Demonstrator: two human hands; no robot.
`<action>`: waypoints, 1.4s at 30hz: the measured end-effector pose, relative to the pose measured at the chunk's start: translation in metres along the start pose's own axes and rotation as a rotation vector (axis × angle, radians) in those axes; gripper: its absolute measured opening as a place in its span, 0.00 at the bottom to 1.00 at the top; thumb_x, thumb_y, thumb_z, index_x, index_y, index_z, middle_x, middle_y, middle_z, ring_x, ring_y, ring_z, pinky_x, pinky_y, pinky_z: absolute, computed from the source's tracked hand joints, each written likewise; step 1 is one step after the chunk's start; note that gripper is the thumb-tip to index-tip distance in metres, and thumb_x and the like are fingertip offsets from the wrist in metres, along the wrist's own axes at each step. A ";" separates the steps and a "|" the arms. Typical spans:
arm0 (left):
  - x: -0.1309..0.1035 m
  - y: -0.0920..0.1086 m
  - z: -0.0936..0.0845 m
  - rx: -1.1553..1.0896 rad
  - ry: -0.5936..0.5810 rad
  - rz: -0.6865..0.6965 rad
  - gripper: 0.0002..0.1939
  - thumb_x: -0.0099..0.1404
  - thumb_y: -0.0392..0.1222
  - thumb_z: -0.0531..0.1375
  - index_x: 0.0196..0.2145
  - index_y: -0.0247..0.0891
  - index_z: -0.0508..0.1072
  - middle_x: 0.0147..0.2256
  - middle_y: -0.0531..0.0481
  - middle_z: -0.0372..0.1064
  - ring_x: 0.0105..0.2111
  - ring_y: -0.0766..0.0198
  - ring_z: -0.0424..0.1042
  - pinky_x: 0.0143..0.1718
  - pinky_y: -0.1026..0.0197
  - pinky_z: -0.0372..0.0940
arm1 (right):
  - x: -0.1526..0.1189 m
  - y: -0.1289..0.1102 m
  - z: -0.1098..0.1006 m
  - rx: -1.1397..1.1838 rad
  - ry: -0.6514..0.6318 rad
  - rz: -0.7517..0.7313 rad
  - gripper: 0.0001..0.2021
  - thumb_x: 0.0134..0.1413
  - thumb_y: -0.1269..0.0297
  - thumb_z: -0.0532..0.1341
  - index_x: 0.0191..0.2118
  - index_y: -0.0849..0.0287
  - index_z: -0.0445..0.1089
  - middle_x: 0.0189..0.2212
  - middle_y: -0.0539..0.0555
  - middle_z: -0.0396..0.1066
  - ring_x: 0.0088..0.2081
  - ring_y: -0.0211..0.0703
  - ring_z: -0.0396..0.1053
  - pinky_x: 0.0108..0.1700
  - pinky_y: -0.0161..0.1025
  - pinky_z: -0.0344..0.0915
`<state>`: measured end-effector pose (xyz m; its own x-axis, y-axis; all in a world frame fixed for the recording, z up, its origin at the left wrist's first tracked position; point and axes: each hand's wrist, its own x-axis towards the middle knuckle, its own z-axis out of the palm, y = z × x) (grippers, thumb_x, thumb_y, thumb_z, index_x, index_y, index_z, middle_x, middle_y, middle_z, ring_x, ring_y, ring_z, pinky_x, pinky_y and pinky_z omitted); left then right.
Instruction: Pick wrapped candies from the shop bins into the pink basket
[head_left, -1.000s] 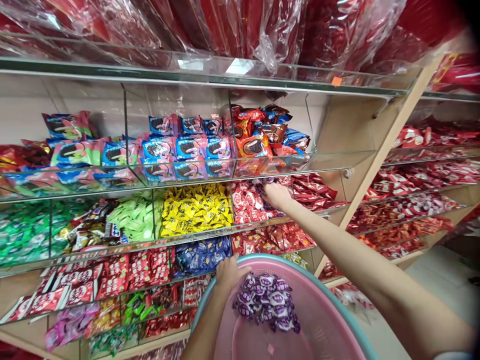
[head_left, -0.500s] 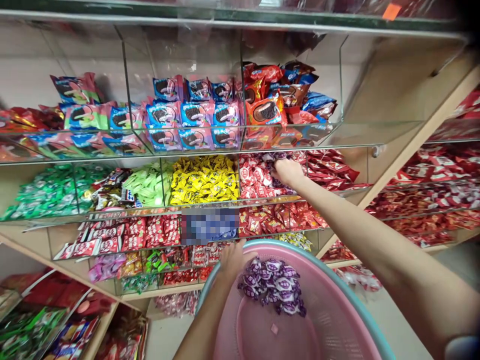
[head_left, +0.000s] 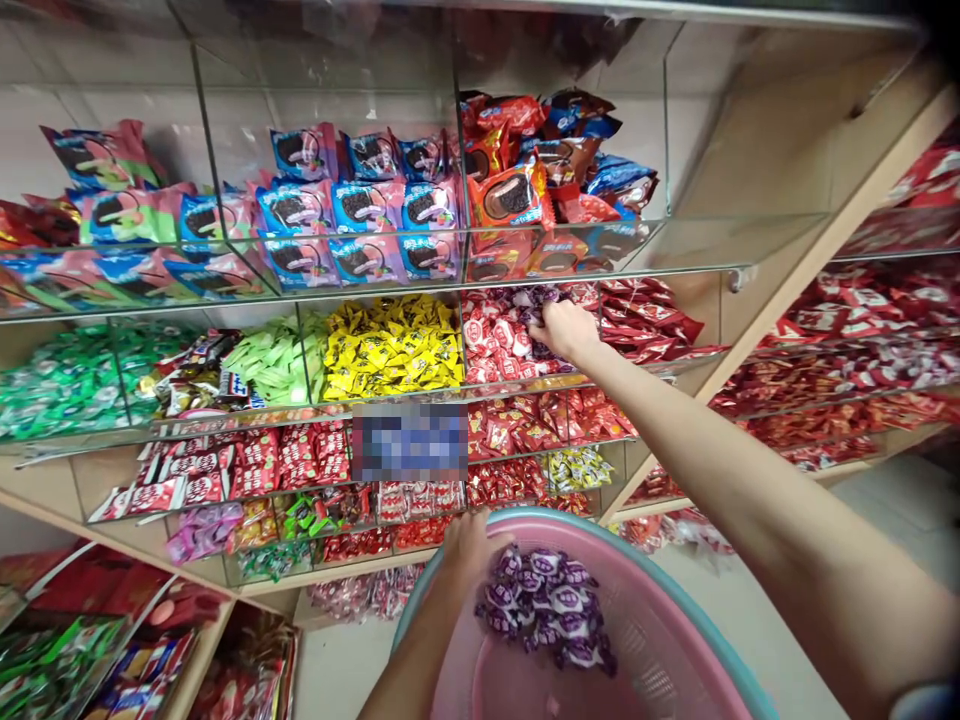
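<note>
My left hand (head_left: pixel 471 548) is closed over the near-shelf rim of a round pink plastic basket (head_left: pixel 675 610), its fingers partly hidden. A blue-green rim (head_left: pixel 739 660) surrounds the pink one. Inside the basket lies a pile of purple-and-white wrapped candies (head_left: pixel 551 605). My right hand (head_left: pixel 568 330) reaches into a glass-fronted shelf compartment, fingers curled in among more purple-wrapped candies (head_left: pixel 534 298). Red-and-white wrapped candies (head_left: pixel 495 338) fill the left part of that compartment. How many candies the right hand grips is hidden.
Yellow-wrapped candies (head_left: pixel 397 345) and light green packets (head_left: pixel 277 360) lie to the left. Above, a glass shelf edge (head_left: pixel 337 298) runs under packaged cookies (head_left: pixel 367 205). Lower shelves hold red packets (head_left: pixel 292 458). A slanted wooden side panel (head_left: pixel 780 310) stands at right.
The view has shifted, so the shelves sit slightly higher and further left. My right hand stays in the same compartment, slightly turned, and my left hand stays on the basket rim.
</note>
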<state>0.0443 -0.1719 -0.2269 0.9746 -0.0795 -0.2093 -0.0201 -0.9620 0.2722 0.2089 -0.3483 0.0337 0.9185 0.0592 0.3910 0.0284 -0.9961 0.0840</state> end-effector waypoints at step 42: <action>-0.012 -0.024 -0.027 0.073 0.016 -0.053 0.35 0.59 0.68 0.46 0.55 0.44 0.64 0.44 0.41 0.71 0.45 0.48 0.69 0.44 0.52 0.61 | -0.044 0.012 -0.008 0.143 0.081 0.008 0.22 0.59 0.50 0.49 0.49 0.63 0.62 0.37 0.63 0.72 0.39 0.54 0.71 0.34 0.40 0.62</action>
<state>0.0391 -0.1405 -0.2055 0.9782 -0.0247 -0.2064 0.0156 -0.9814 0.1916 0.1658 -0.3622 0.0245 0.8843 0.0509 0.4641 0.0826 -0.9954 -0.0483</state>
